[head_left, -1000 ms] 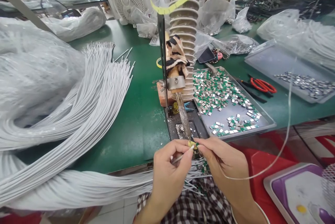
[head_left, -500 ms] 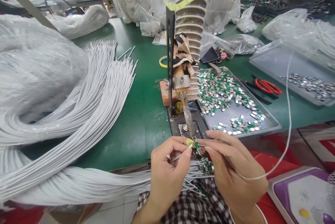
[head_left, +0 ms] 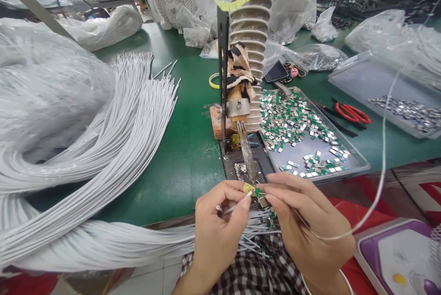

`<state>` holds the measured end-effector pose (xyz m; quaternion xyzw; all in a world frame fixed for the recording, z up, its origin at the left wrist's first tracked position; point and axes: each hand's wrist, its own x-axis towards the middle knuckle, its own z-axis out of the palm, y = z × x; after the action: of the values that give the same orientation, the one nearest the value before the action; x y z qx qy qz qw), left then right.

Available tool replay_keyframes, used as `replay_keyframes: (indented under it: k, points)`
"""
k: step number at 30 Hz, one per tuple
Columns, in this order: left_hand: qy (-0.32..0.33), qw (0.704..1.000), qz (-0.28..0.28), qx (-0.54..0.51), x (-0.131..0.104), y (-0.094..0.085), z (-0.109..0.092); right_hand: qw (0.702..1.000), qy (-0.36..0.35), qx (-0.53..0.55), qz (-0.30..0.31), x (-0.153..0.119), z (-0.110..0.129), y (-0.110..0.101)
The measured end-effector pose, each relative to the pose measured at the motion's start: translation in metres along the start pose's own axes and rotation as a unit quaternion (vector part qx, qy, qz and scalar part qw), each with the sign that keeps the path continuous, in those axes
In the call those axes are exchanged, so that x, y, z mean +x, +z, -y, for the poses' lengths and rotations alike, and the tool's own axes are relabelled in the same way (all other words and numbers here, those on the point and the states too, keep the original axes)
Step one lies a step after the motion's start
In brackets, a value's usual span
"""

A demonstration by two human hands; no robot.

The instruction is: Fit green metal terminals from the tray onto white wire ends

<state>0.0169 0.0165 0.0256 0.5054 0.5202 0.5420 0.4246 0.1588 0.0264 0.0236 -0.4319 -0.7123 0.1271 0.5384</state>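
Pinched in my left hand (head_left: 220,224) is a white cable (head_left: 229,209), its stripped end pointing at a small circuit board (head_left: 257,192). Yellow tape wraps the index fingertip of that hand. My right hand (head_left: 312,221) grips the board, which carries a metal plug (head_left: 262,202), between thumb and fingers. A thin solder wire (head_left: 383,148) also runs through my right hand and loops up to the upper right. Right above the joint, a clamped soldering iron (head_left: 246,152) points down, its tip close to the board and cable end. Exact contact is too small to tell.
A tray (head_left: 360,166) of loose boards lies right of the iron, with red-handled pliers (head_left: 353,113) beyond. White cable bundles (head_left: 138,138) cover the left. A ribbed duct (head_left: 250,24) rises behind the iron stand (head_left: 223,70). Finished-looking cable ends (head_left: 255,226) hang below my hands.
Both hands stay at the iron tip with only slight shifts. My left hand has moved a little left, and the solder wire loop has swung to the right.
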Motion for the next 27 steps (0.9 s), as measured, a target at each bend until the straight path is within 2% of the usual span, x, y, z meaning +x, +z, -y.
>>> replay_keyframes:
  k: [4,9,17,21,27]
  points:
    - [-0.01,1.0,-0.005,0.024,-0.002,0.0,0.001,0.994,0.072,0.084,-0.005,-0.007,-0.003,-0.003]
    - [0.005,0.999,0.0,0.034,-0.002,0.002,0.002,0.988,0.141,0.056,0.039,-0.008,-0.004,-0.005]
    - [0.009,1.0,-0.012,0.024,0.001,0.002,0.001,0.994,0.103,0.008,-0.047,-0.01,-0.002,0.001]
    - [0.011,1.0,-0.018,0.005,0.003,0.002,-0.002,0.995,0.076,0.037,-0.047,-0.011,-0.004,0.0]
    - [-0.014,1.0,0.007,0.005,-0.001,-0.001,0.001,0.988,0.111,0.1,-0.037,-0.018,-0.008,-0.005]
